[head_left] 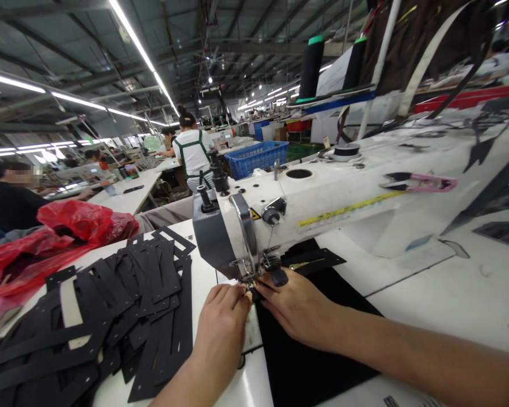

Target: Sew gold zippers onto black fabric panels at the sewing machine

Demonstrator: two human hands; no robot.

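From the head view, I judged the step in hand to be guiding black fabric (309, 362) at the presser foot (249, 284) of the sewing machine (343, 198). The fabric lay on the table (432, 294), partly under the right hand (299, 308), whose fingers reached toward the foot; the left hand (224, 315) curled in opposite. I couldn't tell whether either gripped it. The next move, I reckoned, called for steady alignment with fingertips clear of stitching. Beyond stood a blue basket (261, 161), its contents unclear to me; a red plastic bag (89, 220) lay crumpled, anything inside hidden.
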